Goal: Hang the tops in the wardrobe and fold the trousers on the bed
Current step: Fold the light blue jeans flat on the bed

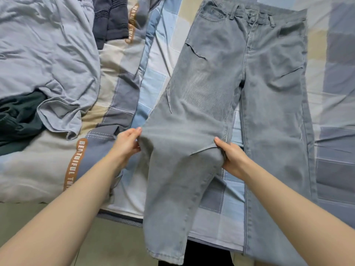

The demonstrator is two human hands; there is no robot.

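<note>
Two hands on the jeans (pixel 226 89). Left hand (pixel 127 144) pinches the outer edge of the left-side leg, thumb on top, fingers (pixel 136 131) curled under the denim. Right hand (pixel 231 157) grips the inner edge of the same leg, thumb over the fabric, fingers tucked beneath and out of sight. That leg is lifted off the bed (pixel 163 60) between the hands and its hem hangs past the bed edge. Other leg lies flat on the patchwork cover, running off the near edge too. Waistband at the far end, fly facing up. Light blue garment (pixel 44 54) crumpled on the left of the bed, touching a dark green garment (pixel 17 120) at the left edge. Dark navy garment (pixel 110 18) at the top, just beside the blue one, well apart from the jeans. Floor (pixel 115 244) shows below the bed edge.
</note>
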